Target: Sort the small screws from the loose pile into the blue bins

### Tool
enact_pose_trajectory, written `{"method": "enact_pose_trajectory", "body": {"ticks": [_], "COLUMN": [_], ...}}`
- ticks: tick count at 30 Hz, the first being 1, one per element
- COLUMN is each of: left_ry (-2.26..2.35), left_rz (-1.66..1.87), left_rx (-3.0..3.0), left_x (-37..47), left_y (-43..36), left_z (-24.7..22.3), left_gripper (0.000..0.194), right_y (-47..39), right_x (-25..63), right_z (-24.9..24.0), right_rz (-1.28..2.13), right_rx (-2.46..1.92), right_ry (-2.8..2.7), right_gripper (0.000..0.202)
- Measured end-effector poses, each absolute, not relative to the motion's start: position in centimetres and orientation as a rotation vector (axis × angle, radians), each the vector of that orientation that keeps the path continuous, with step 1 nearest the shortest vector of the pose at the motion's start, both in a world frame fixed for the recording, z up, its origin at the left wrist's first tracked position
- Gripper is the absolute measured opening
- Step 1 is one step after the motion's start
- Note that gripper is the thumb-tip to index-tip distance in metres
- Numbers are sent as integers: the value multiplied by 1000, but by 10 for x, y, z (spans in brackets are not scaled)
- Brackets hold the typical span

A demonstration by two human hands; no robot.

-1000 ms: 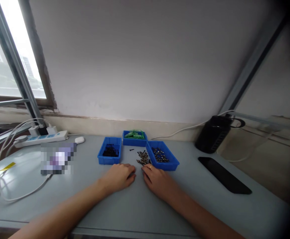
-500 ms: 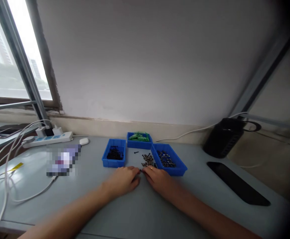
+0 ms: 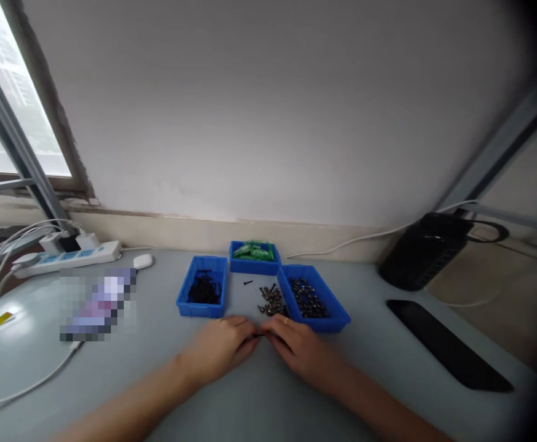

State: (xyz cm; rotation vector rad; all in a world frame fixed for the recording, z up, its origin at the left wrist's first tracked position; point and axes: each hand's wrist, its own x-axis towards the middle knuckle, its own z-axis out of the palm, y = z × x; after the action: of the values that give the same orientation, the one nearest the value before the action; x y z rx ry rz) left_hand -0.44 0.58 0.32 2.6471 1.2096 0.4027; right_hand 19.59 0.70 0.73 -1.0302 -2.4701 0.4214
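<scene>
My left hand (image 3: 222,345) and my right hand (image 3: 296,347) meet fingertip to fingertip just above the desk. Between them is a thin black screw (image 3: 259,335), mostly covered by the fingers, pinched at both ends. Just beyond my right fingers lies a loose pile of metallic fasteners (image 3: 272,299), too small to tell apart. A single black screw (image 3: 248,282) rests alone behind the pile. The blue bin (image 3: 184,307) on the left contains black screws. Shiny metal pieces lie in the right-hand blue bin (image 3: 340,318), close to my right hand.
A third blue bin (image 3: 254,266) with green packets (image 3: 254,250) stands at the back. On the left are a power strip (image 3: 77,259), cables and a blurred-out phone (image 3: 100,301). A black bottle (image 3: 423,252) and a flat black object (image 3: 448,344) occupy the right side.
The view has shifted slightly, so both hands appear a little lower. They still meet at the fingertips, and more of the dark screw shows between them.
</scene>
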Motion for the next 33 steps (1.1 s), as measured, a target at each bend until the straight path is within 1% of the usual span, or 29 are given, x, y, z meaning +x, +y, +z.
{"method": "enact_pose_trajectory", "body": {"ticks": [4, 7, 12, 16, 22, 26, 33], "left_ry": [1244, 1248, 1213, 1197, 1183, 1124, 1105], "left_rz": [419, 415, 409, 422, 515, 564, 583], "left_rx": [2594, 2561, 2524, 2507, 2490, 2477, 2467], "left_x": [-7, -8, -8, -7, -6, -6, -8], "left_y": [10, 14, 14, 11, 8, 6, 3], "left_z": [6, 3, -2, 0, 3, 6, 9], "left_gripper": [25, 26, 28, 26, 21, 18, 21], "right_y": [10, 10, 10, 14, 15, 13, 4], "right_x": [206, 212, 212, 208, 200, 193, 190], "right_z": [17, 15, 9, 6, 0, 8, 31], "right_rz": [600, 630, 529, 537, 549, 481, 187], "right_rx": [-1047, -1063, -1101, -1229, -1203, -1194, -1141], "right_ry": [-2378, -2392, -2432, -2472, -2559, -2596, -2718], "right_gripper": [30, 34, 28, 24, 18, 20, 19]}}
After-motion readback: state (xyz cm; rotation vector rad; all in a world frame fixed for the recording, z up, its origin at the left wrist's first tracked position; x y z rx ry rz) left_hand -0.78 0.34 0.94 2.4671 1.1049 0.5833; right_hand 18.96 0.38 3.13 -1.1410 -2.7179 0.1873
